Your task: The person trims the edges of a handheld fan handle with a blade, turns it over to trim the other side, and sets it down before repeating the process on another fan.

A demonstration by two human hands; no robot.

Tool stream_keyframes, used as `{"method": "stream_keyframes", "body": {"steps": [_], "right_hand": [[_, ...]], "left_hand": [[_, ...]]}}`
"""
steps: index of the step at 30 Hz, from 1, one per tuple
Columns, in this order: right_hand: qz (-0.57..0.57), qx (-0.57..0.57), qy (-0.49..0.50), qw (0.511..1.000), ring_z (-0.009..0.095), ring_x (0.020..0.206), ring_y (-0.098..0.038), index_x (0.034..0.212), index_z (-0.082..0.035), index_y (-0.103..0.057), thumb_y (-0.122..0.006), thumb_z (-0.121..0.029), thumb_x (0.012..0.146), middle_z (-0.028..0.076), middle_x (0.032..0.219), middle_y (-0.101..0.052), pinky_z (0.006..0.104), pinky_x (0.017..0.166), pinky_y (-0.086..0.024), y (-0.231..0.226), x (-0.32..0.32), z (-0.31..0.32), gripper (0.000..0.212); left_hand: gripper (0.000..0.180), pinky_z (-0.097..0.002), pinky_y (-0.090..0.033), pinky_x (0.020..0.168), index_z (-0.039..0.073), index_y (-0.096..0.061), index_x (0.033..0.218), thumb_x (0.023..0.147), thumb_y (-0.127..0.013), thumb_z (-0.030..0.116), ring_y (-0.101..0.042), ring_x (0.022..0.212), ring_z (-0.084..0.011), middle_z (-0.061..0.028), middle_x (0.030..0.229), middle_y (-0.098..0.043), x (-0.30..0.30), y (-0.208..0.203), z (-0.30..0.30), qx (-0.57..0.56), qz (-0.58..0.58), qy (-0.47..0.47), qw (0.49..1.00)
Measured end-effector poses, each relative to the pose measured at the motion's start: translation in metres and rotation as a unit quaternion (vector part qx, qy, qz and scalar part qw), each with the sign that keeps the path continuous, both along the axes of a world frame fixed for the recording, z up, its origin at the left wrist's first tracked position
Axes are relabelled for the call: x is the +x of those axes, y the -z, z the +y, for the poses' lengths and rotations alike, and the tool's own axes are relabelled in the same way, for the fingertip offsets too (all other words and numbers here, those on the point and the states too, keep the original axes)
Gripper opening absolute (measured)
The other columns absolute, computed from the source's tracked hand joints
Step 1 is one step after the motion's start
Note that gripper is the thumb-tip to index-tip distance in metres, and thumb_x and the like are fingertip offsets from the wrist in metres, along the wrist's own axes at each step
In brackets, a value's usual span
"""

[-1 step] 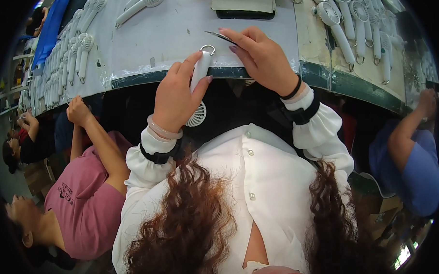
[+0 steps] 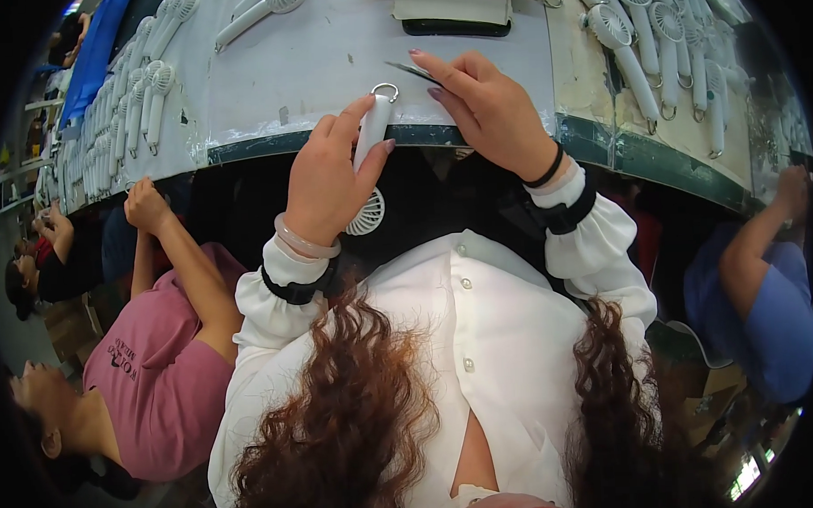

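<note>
My left hand [image 2: 328, 181] grips a white hand-held fan [image 2: 373, 130] by its handle at the table's near edge. The fan's round head [image 2: 367, 215] points toward my body, and a metal ring [image 2: 385, 92] sits at the handle's far end. My right hand [image 2: 486, 108] rests on the grey table [image 2: 328, 51] just right of the ring. It pinches a thin dark pointed tool [image 2: 414, 71] whose tip points left, close to the ring. White sleeves and dark wristbands cover both wrists.
Rows of white fans lie on the table at the left [image 2: 141, 102] and right [image 2: 649, 30]. A beige flat box [image 2: 451, 3] sits at the far middle. A person in a pink shirt [image 2: 160, 370] works at my left, and a person in blue [image 2: 766, 304] at my right.
</note>
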State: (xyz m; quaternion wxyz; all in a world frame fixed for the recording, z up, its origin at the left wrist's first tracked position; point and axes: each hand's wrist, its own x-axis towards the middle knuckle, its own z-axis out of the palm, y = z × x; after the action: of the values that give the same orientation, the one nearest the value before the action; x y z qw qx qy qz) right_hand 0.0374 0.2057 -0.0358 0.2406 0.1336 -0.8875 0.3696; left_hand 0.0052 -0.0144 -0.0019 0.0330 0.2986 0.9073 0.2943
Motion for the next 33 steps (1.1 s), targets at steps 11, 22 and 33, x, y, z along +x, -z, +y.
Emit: {"method": "stream_keyframes", "body": {"steps": [11, 22, 33], "right_hand": [[-0.04, 0.195, 0.022, 0.98, 0.02, 0.062, -0.056, 0.141, -0.026, -0.051, -0.062, -0.002, 0.081, 0.002, 0.074, -0.053, 0.031, 0.055, -0.048, -0.007, 0.017, -0.002, 0.066], [-0.058, 0.236, 0.005, 0.97, 0.019, 0.066, -0.058, 0.141, -0.025, -0.051, -0.062, -0.002, 0.078, 0.002, 0.076, -0.053, 0.0304, 0.054, -0.048, -0.01, 0.019, -0.004, 0.067], [-0.063, 0.233, -0.006, 0.97, 0.018, 0.066, -0.058, 0.14, -0.026, -0.052, -0.062, -0.003, 0.079, 0.001, 0.075, -0.053, 0.0308, 0.053, -0.047, -0.008, 0.018, -0.004, 0.067]], "left_hand": [[0.046, -0.0295, -0.05, 0.058, 0.011, -0.059, 0.127, 0.084, -0.073, 0.02, -0.06, 0.062, -0.0187, -0.0083, 0.089, -0.058, 0.001, -0.002, 0.001, 0.015, -0.02, -0.045, 0.999], [0.046, -0.0263, -0.05, 0.056, 0.011, -0.06, 0.127, 0.084, -0.074, 0.019, -0.06, 0.061, -0.0143, -0.0066, 0.09, -0.058, 0.001, -0.002, 0.0, 0.028, -0.032, -0.051, 0.998], [0.045, -0.0268, -0.05, 0.057, 0.01, -0.06, 0.126, 0.084, -0.074, 0.017, -0.06, 0.065, -0.0163, -0.0072, 0.09, -0.058, 0.0, -0.001, 0.001, 0.026, -0.022, -0.045, 0.998]]}}
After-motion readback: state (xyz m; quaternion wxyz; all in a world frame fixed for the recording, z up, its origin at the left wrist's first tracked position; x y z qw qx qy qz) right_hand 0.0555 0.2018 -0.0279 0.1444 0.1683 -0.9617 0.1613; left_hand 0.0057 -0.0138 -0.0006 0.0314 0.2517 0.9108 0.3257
